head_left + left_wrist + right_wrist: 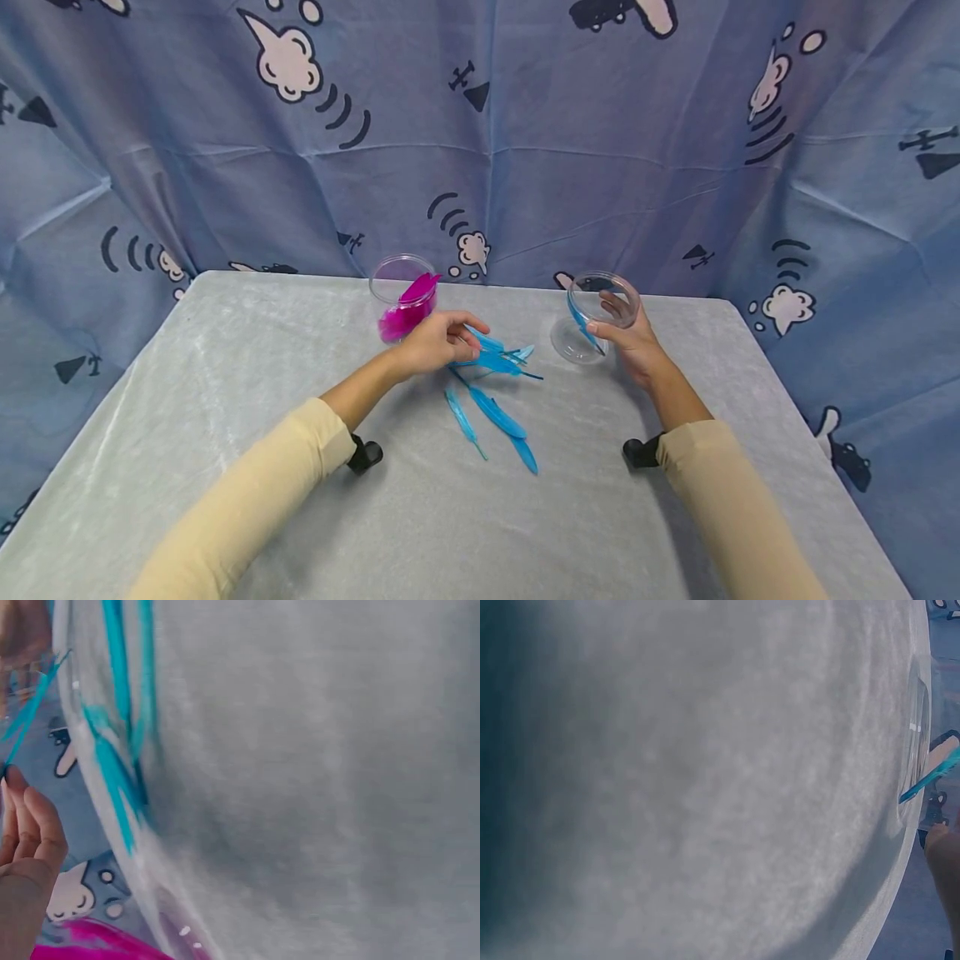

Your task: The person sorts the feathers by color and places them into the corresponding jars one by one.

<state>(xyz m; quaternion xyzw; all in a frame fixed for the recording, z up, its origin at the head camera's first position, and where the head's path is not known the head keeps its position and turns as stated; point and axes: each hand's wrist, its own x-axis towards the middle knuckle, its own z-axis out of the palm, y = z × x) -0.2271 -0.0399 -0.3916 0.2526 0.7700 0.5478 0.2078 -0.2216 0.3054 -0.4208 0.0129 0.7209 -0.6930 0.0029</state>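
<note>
In the head view my left hand [438,343] is over a loose heap of blue feathers [495,360] at mid-table. The left wrist view shows its fingertips pinching a blue feather [31,712] by the quill end. My right hand [633,337] grips a clear plastic jar [577,346] around its side near the rim. One blue feather [581,321] leans inside that jar, and in the right wrist view this feather [930,776] shows through the wall. Several more blue feathers [495,412] lie on the cloth nearer to me.
A second clear jar [390,279] holding magenta feathers [411,308] stands just behind my left hand. Pale grey cloth covers the table [300,333]. A blue patterned curtain [600,192] hangs along the table's back edge.
</note>
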